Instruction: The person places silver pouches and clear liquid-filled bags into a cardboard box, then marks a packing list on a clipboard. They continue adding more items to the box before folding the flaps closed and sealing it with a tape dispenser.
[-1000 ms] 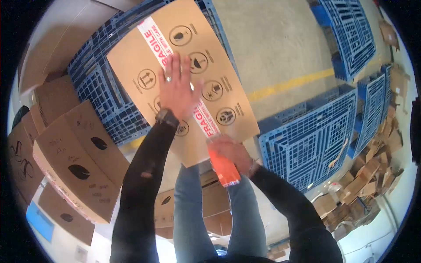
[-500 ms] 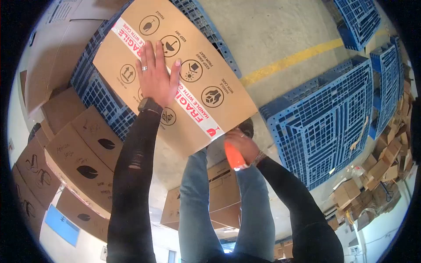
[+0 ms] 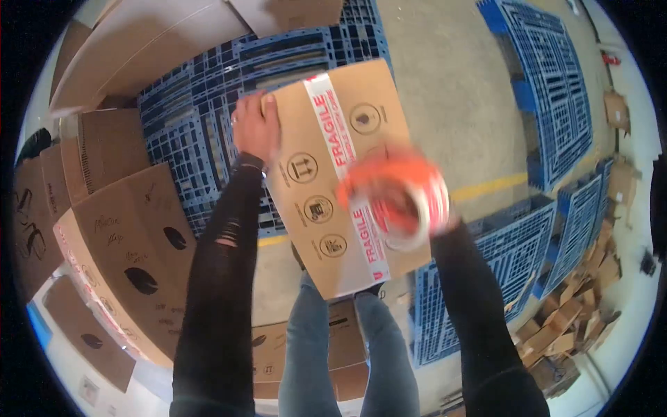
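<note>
A brown cardboard box (image 3: 288, 201) lies below me, with printed handling symbols and a white and red FRAGILE tape strip (image 3: 339, 142) along its top. My left hand (image 3: 256, 128) is at the box's upper left edge, thumb by the top face and fingers over the side, gripping it. Above the right part of the box, my right hand (image 3: 447, 214) grips an orange tape dispenser (image 3: 368, 170). The dispenser carries a red and white tape roll (image 3: 436, 198). Motion smears both, and the dispenser hides most of the right hand's fingers.
A blue plastic pallet (image 3: 184, 128) lies beyond the box at the left. More blue pallets (image 3: 549, 83) line the right side. Large cartons (image 3: 125, 229) stand at my left, another carton (image 3: 313, 344) is behind my legs, and flattened cardboard (image 3: 573, 306) is piled far right.
The box has turned and now sits further right in view. My left hand has moved from its top to the left edge. My right hand has raised the dispenser from the near end over the top.
</note>
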Motion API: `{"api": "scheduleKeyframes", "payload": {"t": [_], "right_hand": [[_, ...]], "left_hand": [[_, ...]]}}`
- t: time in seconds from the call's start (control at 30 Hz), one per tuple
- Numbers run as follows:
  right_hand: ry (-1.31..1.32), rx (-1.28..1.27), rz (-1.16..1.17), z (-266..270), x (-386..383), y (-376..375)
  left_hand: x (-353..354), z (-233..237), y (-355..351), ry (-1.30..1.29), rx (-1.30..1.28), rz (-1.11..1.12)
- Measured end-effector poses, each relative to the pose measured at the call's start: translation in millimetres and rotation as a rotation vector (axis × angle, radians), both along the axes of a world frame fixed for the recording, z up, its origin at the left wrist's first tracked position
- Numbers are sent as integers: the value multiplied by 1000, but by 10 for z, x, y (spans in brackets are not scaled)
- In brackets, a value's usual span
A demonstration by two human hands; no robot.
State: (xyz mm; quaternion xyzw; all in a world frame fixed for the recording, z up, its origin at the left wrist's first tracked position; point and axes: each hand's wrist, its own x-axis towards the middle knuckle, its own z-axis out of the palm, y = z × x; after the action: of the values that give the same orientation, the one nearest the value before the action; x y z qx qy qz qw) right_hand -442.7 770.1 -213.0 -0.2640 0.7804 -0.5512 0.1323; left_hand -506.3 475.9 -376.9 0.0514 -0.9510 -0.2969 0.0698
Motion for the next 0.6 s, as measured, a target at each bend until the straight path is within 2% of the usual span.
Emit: {"api": "scheduleKeyframes", "payload": {"t": [0.07, 0.13, 0.2, 0.27, 0.4, 0.5, 0.57, 0.6], "right_hand": [[423, 96, 75, -168, -963, -415], [662, 205, 140, -564, -1741, -818], [101, 177, 115, -827, -2151, -1129], [-350, 143, -23, -1076, -2448, -1377], [-218, 282, -12, -1696, -2632, -1425], [-256, 277, 18, -2253, -2713, -1384], [-454, 211, 22, -2543, -2770, -1333], [-691, 124, 6, -2366, -2797, -1333]], "left_hand": [[31, 176, 168, -146, 25, 131], [24, 100, 127, -125, 18, 128], [24, 133, 129, -122, -10, 118], [11, 121, 110, -105, 15, 116], [9, 166, 99, -108, 43, 112], [13, 177, 101, -113, 26, 134], [15, 178, 121, -119, 43, 136], [-24, 175, 117, -104, 31, 135]]}}
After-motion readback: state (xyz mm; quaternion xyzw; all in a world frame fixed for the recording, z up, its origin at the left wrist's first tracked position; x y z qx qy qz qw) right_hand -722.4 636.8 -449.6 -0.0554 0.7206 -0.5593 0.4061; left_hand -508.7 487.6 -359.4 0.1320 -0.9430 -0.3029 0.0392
